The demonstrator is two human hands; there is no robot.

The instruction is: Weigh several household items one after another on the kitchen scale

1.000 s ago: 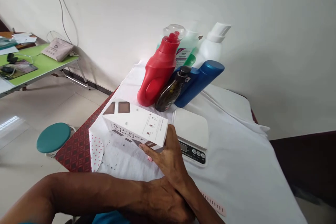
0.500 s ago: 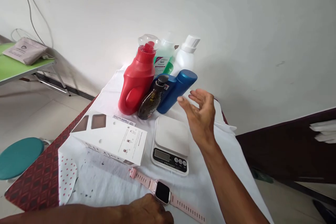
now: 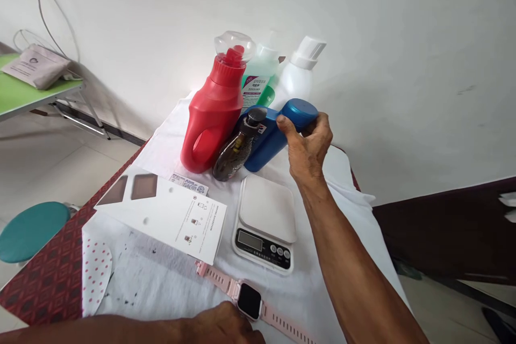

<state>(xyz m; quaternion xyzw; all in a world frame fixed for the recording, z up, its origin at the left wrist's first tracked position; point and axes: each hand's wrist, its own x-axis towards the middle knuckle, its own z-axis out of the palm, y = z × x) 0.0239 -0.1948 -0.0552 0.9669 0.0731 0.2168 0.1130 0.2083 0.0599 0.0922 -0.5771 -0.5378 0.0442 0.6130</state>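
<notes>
My right hand (image 3: pixel 308 142) grips the upper part of a tilted blue bottle (image 3: pixel 268 145), thumb on the near side and fingers behind its cap. Close to it stand a second blue bottle, partly hidden, a dark pump bottle (image 3: pixel 237 153) and a red detergent jug (image 3: pixel 213 113) with a clear cap. A white digital kitchen scale (image 3: pixel 266 215) lies below my right wrist. Low in view, my left hand (image 3: pixel 228 325) is curled at the edge of a pink-strapped smartwatch (image 3: pixel 249 300); its fingertips are hidden, and so is anything inside them.
A white printed box (image 3: pixel 169 212) lies left of the scale on the white cloth (image 3: pixel 149 285). Behind stand a green-liquid bottle (image 3: pixel 258 83) and a white bottle (image 3: pixel 298 75), near the wall. A teal stool (image 3: pixel 34 231) and a green table (image 3: pixel 24 91) are at left.
My right hand has moved up and closed on the blue bottle; before, it hung open just right of it. My left hand stays beside the smartwatch. The view has shifted slightly.
</notes>
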